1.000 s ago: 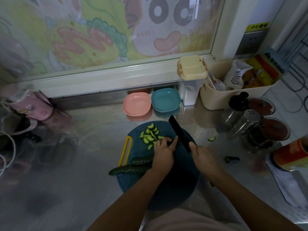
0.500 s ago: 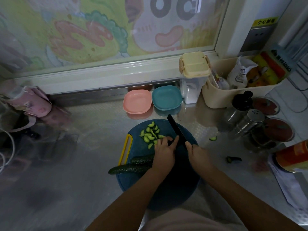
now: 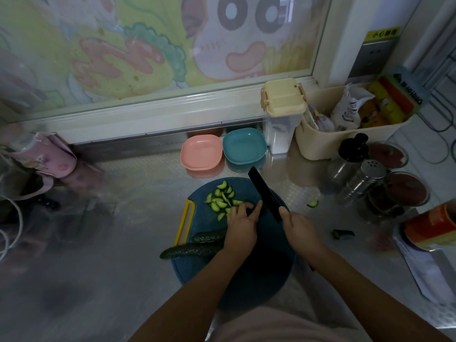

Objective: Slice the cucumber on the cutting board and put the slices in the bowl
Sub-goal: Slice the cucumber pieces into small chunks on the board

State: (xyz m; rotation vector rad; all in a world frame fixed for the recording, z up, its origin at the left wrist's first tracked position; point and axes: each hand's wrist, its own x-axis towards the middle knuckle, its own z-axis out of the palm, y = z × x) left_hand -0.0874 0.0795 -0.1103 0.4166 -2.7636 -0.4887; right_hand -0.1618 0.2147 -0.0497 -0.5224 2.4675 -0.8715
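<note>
Dull steel counter (image 3: 118, 243) runs below a window covered with a pale cartoon film (image 3: 172, 58), and the whole scene is dim. On it sits a round dark-blue cutting board with a yellow handle loop (image 3: 261, 280), its near edge hidden by the person's forearms. The left hand (image 3: 240, 225) lies on the board with fingers bent down and the forefinger reaching toward the blade; whatever is under those fingers is hidden, so I cannot tell whether it holds a piece. The right hand (image 3: 298, 225) is closed round a black kitchen knife (image 3: 265, 195), the handle buried in the fist and the blade slanting toward the board's far rim; whether its edge touches the board is hard to make out. A heap of pale green cucumber slices (image 3: 222, 201) lies on the board's far left part, just beside the left fingertips. Two long dark-green cucumber pieces (image 3: 192, 250) lie at the board's left edge, their right ends covered by the left wrist, the longer one overhanging the counter. Beyond the board, side by side, stand a shallow pink plastic bowl (image 3: 201, 152) and a teal plastic bowl (image 3: 244, 145). A stray slice (image 3: 312, 204) and a dark cucumber end (image 3: 343, 234) lie on the counter to the right
</note>
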